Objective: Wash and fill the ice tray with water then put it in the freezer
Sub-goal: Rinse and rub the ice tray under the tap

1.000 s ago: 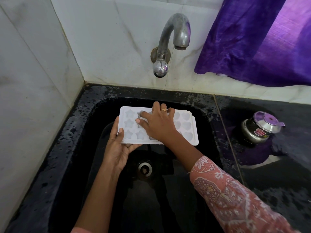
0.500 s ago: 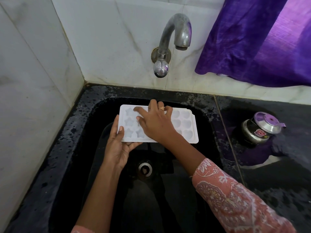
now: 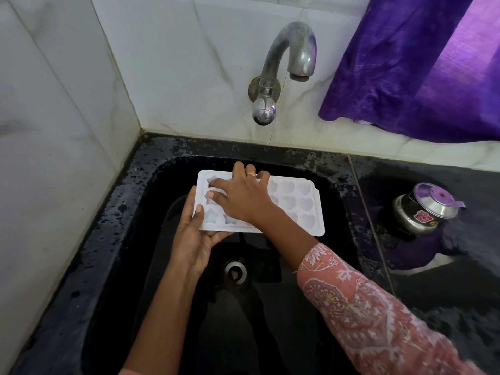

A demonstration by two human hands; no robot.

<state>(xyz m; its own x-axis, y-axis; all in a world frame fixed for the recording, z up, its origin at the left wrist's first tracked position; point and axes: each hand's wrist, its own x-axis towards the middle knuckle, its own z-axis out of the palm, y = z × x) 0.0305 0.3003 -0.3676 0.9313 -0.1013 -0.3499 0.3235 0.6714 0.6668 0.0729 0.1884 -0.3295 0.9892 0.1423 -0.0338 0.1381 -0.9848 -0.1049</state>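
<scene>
Two hands on the tray (image 3: 303,209) over the sink (image 3: 130,212): we grip its left end with left hand (image 3: 193,240), right hand (image 3: 242,197) fingers spread rubbing cells, wash step; tap (image 3: 288,66) dry, open next.

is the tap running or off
Off, as far as the picture shows: no stream falls from the tap spout toward the ice tray, which the left hand holds over the sink.
</scene>
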